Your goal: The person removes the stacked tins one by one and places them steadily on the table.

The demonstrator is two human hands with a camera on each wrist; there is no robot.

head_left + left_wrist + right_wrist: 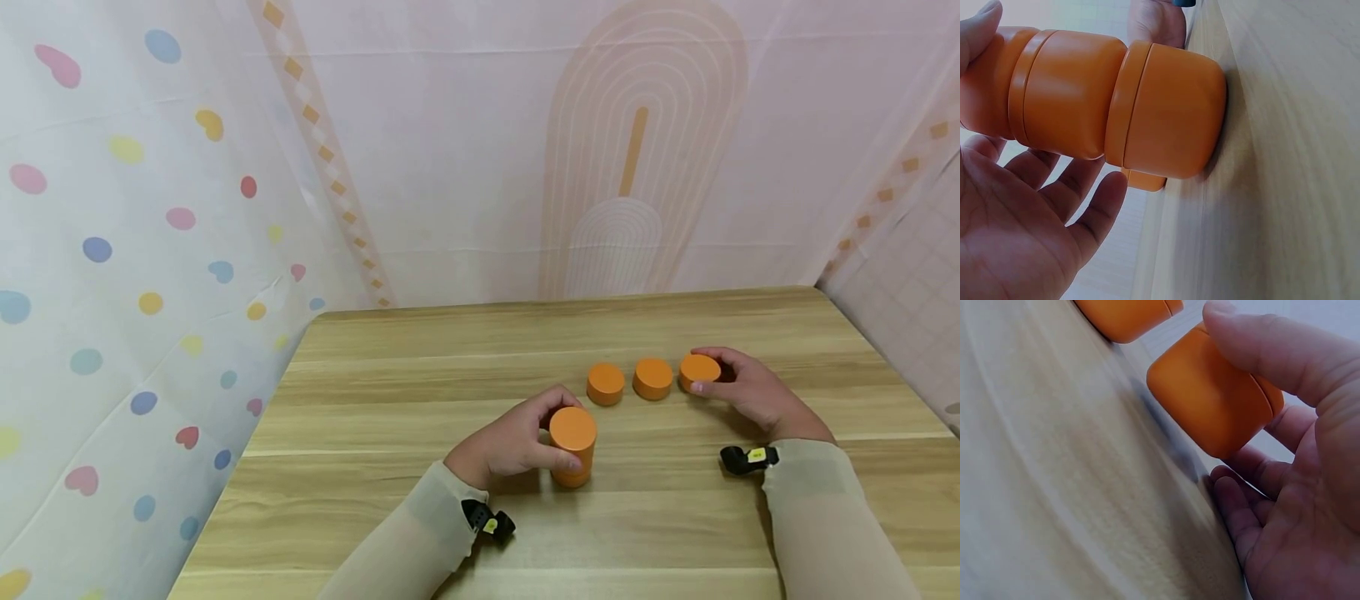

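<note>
Orange stack (573, 446) gripped by left hand (510, 442); right hand (746, 387) fingers grasp orange block (699, 371).

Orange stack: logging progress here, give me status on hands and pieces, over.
Left hand grips orange stack, standing on table. Right hand holds end piece. Two loose pieces between. Nothing blocking.
</note>
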